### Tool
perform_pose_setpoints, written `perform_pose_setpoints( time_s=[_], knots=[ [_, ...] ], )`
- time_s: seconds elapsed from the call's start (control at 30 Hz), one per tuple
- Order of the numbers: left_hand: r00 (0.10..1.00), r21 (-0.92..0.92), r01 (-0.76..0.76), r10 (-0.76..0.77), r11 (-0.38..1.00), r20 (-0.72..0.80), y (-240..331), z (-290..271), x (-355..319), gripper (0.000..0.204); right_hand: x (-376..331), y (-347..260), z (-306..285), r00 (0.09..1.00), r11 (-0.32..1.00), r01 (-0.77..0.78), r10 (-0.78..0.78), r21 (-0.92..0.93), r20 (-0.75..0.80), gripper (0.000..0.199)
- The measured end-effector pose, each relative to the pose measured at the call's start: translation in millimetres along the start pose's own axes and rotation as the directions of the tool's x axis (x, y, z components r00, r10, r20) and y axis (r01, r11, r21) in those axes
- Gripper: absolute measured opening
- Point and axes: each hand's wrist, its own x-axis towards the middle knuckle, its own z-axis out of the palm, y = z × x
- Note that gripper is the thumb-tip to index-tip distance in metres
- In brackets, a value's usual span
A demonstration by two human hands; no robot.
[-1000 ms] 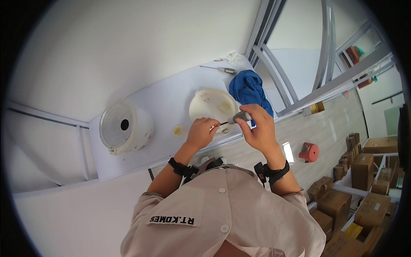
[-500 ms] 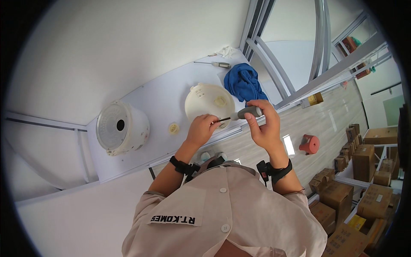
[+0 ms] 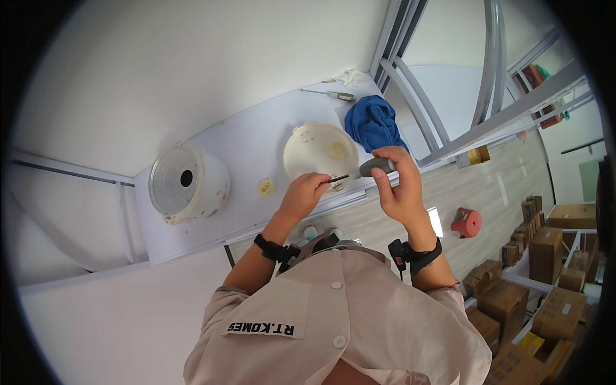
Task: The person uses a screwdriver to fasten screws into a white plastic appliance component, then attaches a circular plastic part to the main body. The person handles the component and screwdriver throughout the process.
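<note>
My right hand (image 3: 404, 189) is closed round the grey handle of a screwdriver (image 3: 375, 167), held level over the bench's near edge. My left hand (image 3: 301, 197) pinches a dark, thin screwdriver bit (image 3: 339, 178), which points at the handle's pale collar. Whether bit and collar touch is hard to make out. Just beyond the hands, a round cream-white shallow cover (image 3: 307, 154) lies hollow side up on the bench, with a small yellowish disc (image 3: 337, 149) in it. A small round yellowish part (image 3: 265, 187) lies left of the cover.
At the bench's (image 3: 244, 147) left stands a white drum-shaped housing (image 3: 215, 189) with a dark hole in its top. Blue cloth (image 3: 372, 125), a second screwdriver (image 3: 342, 96) and white crumpled material (image 3: 350, 77) lie far right. A red stool (image 3: 467, 222) and cardboard boxes (image 3: 504, 301) are right.
The handle in my right hand has shifted slightly away from my left hand, and more of the dark bit shows between them. The whole view has swung a little.
</note>
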Motion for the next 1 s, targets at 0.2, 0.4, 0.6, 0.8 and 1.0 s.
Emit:
perform_pose_setpoints(
  time_s=[0.2, 0.4, 0.6, 0.8, 1.0],
  knots=[
    [0.999, -0.045, 0.012, -0.014, 0.999, -0.032, 5, -4, 2, 0.016, 1, 4, 0, 0.998, 0.996, 0.06, -0.059, 0.067, -0.016, 0.029],
    [0.986, -0.196, 0.121, -0.14, 0.973, -0.089, 6, -7, 5, 0.016, 1, 9, -2, 0.996, 0.985, -0.044, 0.056, 0.166, -0.07, 0.024],
    [0.969, -0.324, 0.183, -0.226, 0.928, -0.101, -4, -4, 5, 0.014, 0, 17, 0, 0.988, 0.966, -0.084, 0.113, 0.243, -0.108, 0.027],
    [0.933, -0.611, 0.22, -0.346, 0.761, -0.096, -24, 4, 4, 0.015, 0, 22, 5, 0.964, 0.907, -0.154, 0.224, 0.391, -0.14, 0.033],
    [0.941, -0.701, 0.18, -0.329, 0.69, -0.082, -32, 7, 10, 0.016, 1, 26, 4, 0.961, 0.917, -0.139, 0.216, 0.374, -0.172, 0.034]
  ],
)
